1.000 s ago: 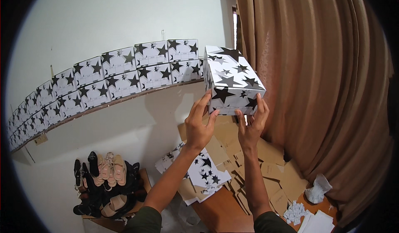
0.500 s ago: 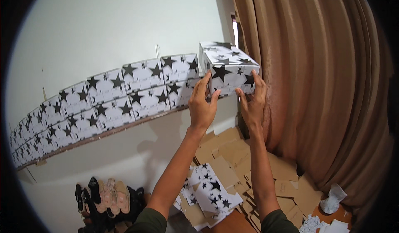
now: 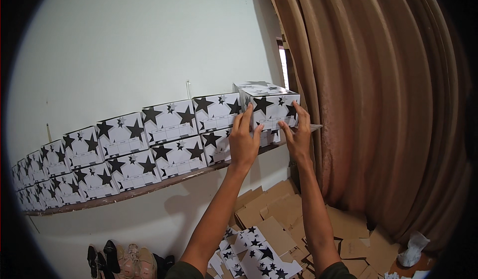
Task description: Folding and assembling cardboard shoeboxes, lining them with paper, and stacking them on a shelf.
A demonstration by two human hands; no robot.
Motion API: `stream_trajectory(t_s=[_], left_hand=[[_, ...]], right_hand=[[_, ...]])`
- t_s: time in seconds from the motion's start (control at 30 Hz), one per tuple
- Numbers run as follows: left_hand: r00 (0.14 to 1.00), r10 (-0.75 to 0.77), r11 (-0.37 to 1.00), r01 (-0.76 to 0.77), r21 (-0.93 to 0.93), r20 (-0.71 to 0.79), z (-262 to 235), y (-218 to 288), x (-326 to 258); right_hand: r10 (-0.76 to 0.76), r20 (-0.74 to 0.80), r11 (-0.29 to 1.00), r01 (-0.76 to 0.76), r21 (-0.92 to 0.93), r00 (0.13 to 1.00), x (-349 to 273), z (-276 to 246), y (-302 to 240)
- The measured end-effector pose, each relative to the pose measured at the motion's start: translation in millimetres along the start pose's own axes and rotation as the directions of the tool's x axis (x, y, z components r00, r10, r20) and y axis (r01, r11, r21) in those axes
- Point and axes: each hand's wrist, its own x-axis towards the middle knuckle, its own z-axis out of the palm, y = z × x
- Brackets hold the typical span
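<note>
A white box printed with black stars point(image 3: 269, 102) sits at the right end of the upper row on a wall shelf point(image 3: 149, 189). My left hand point(image 3: 244, 139) presses flat against its front left side, fingers pointing up. On the box's lower right front corner rests my right hand point(image 3: 297, 134), its fingers spread along the edge. The box sticks out slightly forward of its neighbours. To its left, several matching star boxes point(image 3: 167, 122) stand stacked two rows high along the shelf.
A brown pleated curtain point(image 3: 378, 105) hangs just right of the shelf end. Below lie flattened brown cardboard pieces point(image 3: 279, 209) and unfolded star-printed sheets point(image 3: 254, 254). Several shoes point(image 3: 119, 259) stand by the wall at lower left. Crumpled white paper point(image 3: 412, 246) lies at lower right.
Both hands carried the star box from mid-air left and inward onto the top row at the shelf's right end. The palms now press its front.
</note>
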Motion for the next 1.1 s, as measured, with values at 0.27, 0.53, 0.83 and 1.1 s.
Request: stream_trajectory(t_s=[0.27,0.53,0.83,1.1], left_hand=[[0.998,0.043,0.999,-0.042,0.021,-0.041,14,-9,8],[1.0,0.019,0.999,-0.019,0.045,0.003,11,-12,38],[0.989,0.15,0.947,-0.147,0.285,0.013,17,-22,33],[0.984,0.175,0.874,-0.176,0.453,0.043,20,-21,21]], right_hand=[[0.061,0.002,0.987,-0.061,0.149,0.998,12,20,27],[0.039,-0.001,0.984,-0.038,0.176,0.999,40,33,31],[0.097,0.041,0.968,-0.103,0.229,0.994,33,52,47],[0.061,0.043,0.983,-0.068,0.173,0.997,18,62,61]])
